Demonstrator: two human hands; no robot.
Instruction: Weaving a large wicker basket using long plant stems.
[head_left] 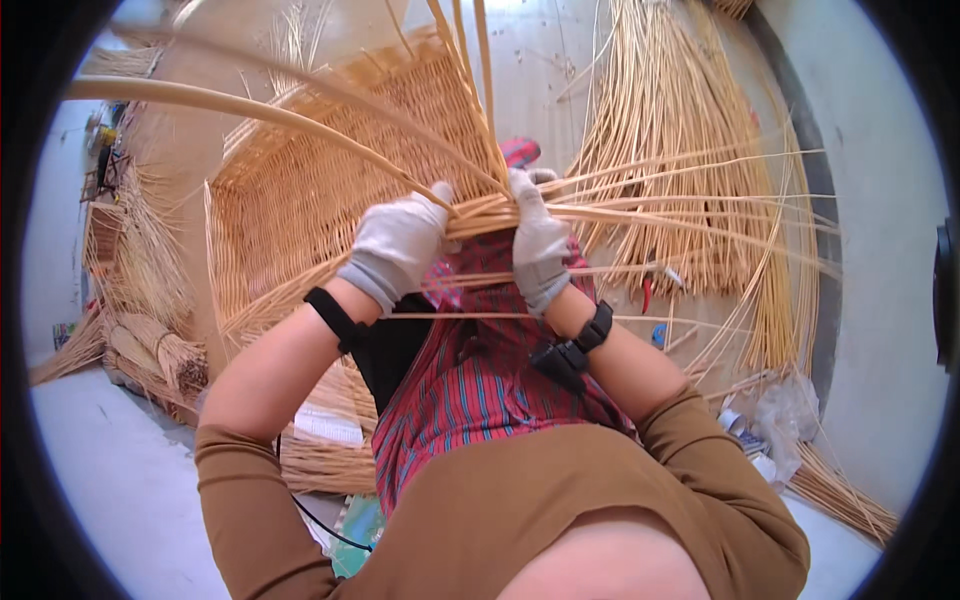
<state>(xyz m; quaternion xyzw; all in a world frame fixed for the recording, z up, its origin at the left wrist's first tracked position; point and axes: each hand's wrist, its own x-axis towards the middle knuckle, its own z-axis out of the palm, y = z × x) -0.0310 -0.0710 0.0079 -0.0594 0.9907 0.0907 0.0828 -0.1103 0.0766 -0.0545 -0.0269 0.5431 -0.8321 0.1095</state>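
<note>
A woven wicker basket (330,175) lies tilted in front of me to the left, its inside showing. At its near right corner my left hand (400,238), in a white glove, is closed on a thick willow rod (270,118) that sweeps out to the upper left. Just beside it my right hand (540,235), gloved too, pinches the woven rods at the rim, thumb up along them. Several loose rod ends (690,225) fan out to the right from between my hands. More rods stick up from the corner. The fingers underneath are hidden.
A large spread bundle of willow rods (670,130) covers the floor at the right. Red-handled cutters (647,290) lie near its lower end. Tied bundles (160,350) are stacked at the left by the wall. A plastic bag (790,415) sits at the lower right.
</note>
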